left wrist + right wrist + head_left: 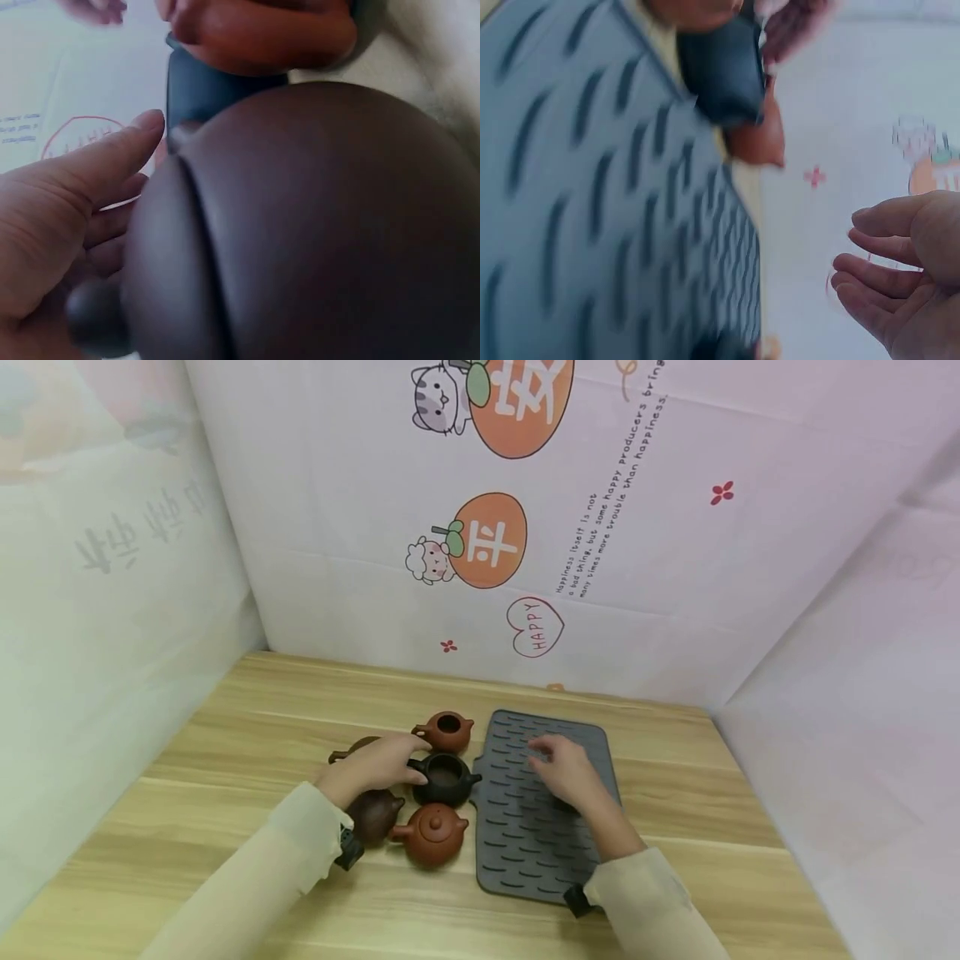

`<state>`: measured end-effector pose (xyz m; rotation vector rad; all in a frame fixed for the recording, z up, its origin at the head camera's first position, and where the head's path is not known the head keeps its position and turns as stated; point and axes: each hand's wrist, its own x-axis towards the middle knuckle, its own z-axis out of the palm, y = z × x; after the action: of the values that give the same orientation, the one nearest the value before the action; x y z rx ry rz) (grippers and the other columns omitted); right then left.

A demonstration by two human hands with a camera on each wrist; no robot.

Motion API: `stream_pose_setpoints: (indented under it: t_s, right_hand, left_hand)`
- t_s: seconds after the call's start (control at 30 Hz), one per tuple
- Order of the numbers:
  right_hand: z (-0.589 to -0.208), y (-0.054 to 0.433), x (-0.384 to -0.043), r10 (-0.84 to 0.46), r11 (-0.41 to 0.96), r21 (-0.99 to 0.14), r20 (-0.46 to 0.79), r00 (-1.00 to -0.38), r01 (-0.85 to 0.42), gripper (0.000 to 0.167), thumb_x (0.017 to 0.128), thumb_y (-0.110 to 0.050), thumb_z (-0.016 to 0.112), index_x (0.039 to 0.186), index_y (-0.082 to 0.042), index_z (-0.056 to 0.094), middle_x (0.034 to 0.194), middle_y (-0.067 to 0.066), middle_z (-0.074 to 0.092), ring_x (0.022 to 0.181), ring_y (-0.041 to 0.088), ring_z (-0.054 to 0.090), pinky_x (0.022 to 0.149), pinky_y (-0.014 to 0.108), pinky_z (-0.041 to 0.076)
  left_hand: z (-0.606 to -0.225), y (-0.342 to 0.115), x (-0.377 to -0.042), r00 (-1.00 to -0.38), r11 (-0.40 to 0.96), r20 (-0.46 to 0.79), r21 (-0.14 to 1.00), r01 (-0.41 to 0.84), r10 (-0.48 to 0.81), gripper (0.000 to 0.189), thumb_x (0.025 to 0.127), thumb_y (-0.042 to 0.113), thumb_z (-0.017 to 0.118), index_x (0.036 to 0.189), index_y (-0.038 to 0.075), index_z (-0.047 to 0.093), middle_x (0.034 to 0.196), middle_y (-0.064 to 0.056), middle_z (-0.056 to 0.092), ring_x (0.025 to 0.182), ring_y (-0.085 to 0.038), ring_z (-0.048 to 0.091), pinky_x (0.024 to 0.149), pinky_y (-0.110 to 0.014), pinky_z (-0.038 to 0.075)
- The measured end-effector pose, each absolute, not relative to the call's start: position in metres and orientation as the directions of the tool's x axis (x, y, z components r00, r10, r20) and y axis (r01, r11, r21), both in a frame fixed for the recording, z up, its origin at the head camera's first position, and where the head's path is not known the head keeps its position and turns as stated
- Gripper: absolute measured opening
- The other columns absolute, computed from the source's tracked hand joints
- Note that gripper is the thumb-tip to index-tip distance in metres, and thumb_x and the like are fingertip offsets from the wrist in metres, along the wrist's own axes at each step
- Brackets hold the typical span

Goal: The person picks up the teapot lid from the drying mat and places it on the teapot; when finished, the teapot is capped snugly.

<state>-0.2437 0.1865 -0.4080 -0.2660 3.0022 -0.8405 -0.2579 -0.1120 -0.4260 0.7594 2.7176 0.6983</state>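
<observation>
The head view showed the person's left hand (pixel 378 764) at the handle side of a squat, round black teapot without a lid (pixel 442 793), which stood on the wood-grain table (pixel 315 693) just left of a grey mat with short ridges (pixel 517 839). Thumb and fingers lay about the handle, though I could not tell whether they pinched it. The right hand (pixel 564 768) hung above the mat, fingers loosely bent and apart, holding nothing.

Space looked tight: an open red-brown clay teapot (pixel 452 741) sat just behind, a lidded orange-brown clay teapot (pixel 432 839) just in front, and a round dark brown teapot (pixel 377 817) front-left. A good hold, I judged, needed a firm thumb-and-finger pinch, then a straight, level lift, keeping knuckles and spout from knocking these neighbours.
</observation>
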Motion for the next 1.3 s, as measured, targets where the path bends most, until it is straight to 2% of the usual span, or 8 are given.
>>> stream_pose_setpoints:
  t_s: [0.23, 0.43, 0.53, 0.77, 0.9, 1.03, 1.17, 1.3]
  right_hand:
    - [-0.433, 0.234, -0.234, -0.123, 0.87, -0.477, 0.025, -0.992, -0.12, 0.022, 0.089, -0.007, 0.07, 0.109, 0.002, 0.069, 0.113, 0.02, 0.064, 0.106, 0.039, 0.059, 0.087, 0.053, 0.049]
    - [-0.445, 0.25, -0.227, -0.114, 0.873, -0.479, -0.006, -0.993, -0.097, 0.021, 0.087, -0.005, 0.072, 0.106, 0.002, 0.069, 0.114, 0.023, 0.063, 0.111, 0.045, 0.055, 0.088, 0.056, 0.047]
    - [-0.451, 0.254, -0.226, -0.09, 0.866, -0.493, -0.001, -0.996, -0.078, 0.02, 0.086, -0.005, 0.072, 0.105, 0.002, 0.068, 0.113, 0.023, 0.063, 0.109, 0.043, 0.057, 0.086, 0.054, 0.048]
    - [-0.461, 0.261, -0.227, -0.023, 0.855, -0.517, 0.011, -1.0, -0.025, 0.012, 0.087, -0.009, 0.072, 0.096, -0.001, 0.067, 0.099, 0.014, 0.065, 0.094, 0.031, 0.06, 0.077, 0.049, 0.049]
    - [-0.461, 0.258, -0.227, -0.014, 0.861, -0.507, 0.043, -0.999, -0.034, 0.01, 0.087, -0.012, 0.073, 0.092, -0.003, 0.069, 0.094, 0.011, 0.067, 0.09, 0.03, 0.061, 0.077, 0.049, 0.049]
    - [-0.454, 0.243, -0.228, -0.005, 0.866, -0.499, 0.064, -0.998, -0.037, 0.011, 0.088, -0.016, 0.073, 0.092, -0.007, 0.07, 0.098, 0.011, 0.067, 0.091, 0.029, 0.063, 0.078, 0.048, 0.05]
    - [-0.443, 0.219, -0.231, -0.019, 0.835, -0.547, 0.076, -0.997, -0.058, 0.011, 0.088, -0.015, 0.074, 0.093, -0.007, 0.071, 0.104, 0.013, 0.066, 0.095, 0.03, 0.065, 0.079, 0.047, 0.053]
    - [-0.435, 0.194, -0.231, -0.05, 0.804, -0.586, 0.106, -0.993, -0.104, 0.008, 0.087, -0.012, 0.075, 0.092, -0.007, 0.071, 0.103, 0.012, 0.068, 0.092, 0.028, 0.066, 0.075, 0.043, 0.055]
  left_hand:
    - [-0.434, -0.105, -0.267, -0.843, 0.781, -0.137, 0.477, 0.404, 0.52, 0.056, 0.088, 0.025, 0.076, 0.134, -0.001, 0.056, 0.133, -0.014, 0.056, 0.122, -0.03, 0.053, 0.096, -0.044, 0.047]
    - [-0.435, -0.101, -0.267, -0.841, 0.777, -0.137, 0.483, 0.404, 0.523, 0.056, 0.086, 0.027, 0.076, 0.133, 0.001, 0.059, 0.132, -0.013, 0.057, 0.12, -0.029, 0.054, 0.094, -0.043, 0.049]
    - [-0.435, -0.101, -0.267, -0.841, 0.771, -0.126, 0.488, 0.41, 0.527, 0.055, 0.086, 0.027, 0.076, 0.132, 0.001, 0.059, 0.132, -0.013, 0.057, 0.12, -0.029, 0.054, 0.094, -0.043, 0.048]
    - [-0.436, -0.101, -0.266, -0.848, 0.776, -0.136, 0.497, 0.388, 0.512, 0.054, 0.086, 0.026, 0.076, 0.132, 0.003, 0.06, 0.131, -0.013, 0.058, 0.12, -0.029, 0.054, 0.095, -0.043, 0.048]
    - [-0.435, -0.101, -0.265, -0.853, 0.78, -0.146, 0.503, 0.373, 0.502, 0.054, 0.086, 0.026, 0.076, 0.132, 0.003, 0.06, 0.131, -0.012, 0.058, 0.119, -0.029, 0.055, 0.094, -0.044, 0.048]
    - [-0.436, -0.102, -0.264, -0.858, 0.78, -0.144, 0.51, 0.363, 0.494, 0.053, 0.086, 0.025, 0.076, 0.132, 0.003, 0.06, 0.131, -0.012, 0.058, 0.119, -0.029, 0.055, 0.095, -0.044, 0.048]
    - [-0.437, -0.103, -0.264, -0.864, 0.78, -0.139, 0.515, 0.355, 0.484, 0.053, 0.086, 0.025, 0.076, 0.132, 0.004, 0.06, 0.131, -0.012, 0.058, 0.12, -0.029, 0.054, 0.096, -0.043, 0.047]
    - [-0.438, -0.103, -0.263, -0.864, 0.781, -0.138, 0.514, 0.355, 0.484, 0.053, 0.086, 0.025, 0.076, 0.132, 0.004, 0.06, 0.13, -0.012, 0.059, 0.119, -0.029, 0.054, 0.096, -0.043, 0.047]
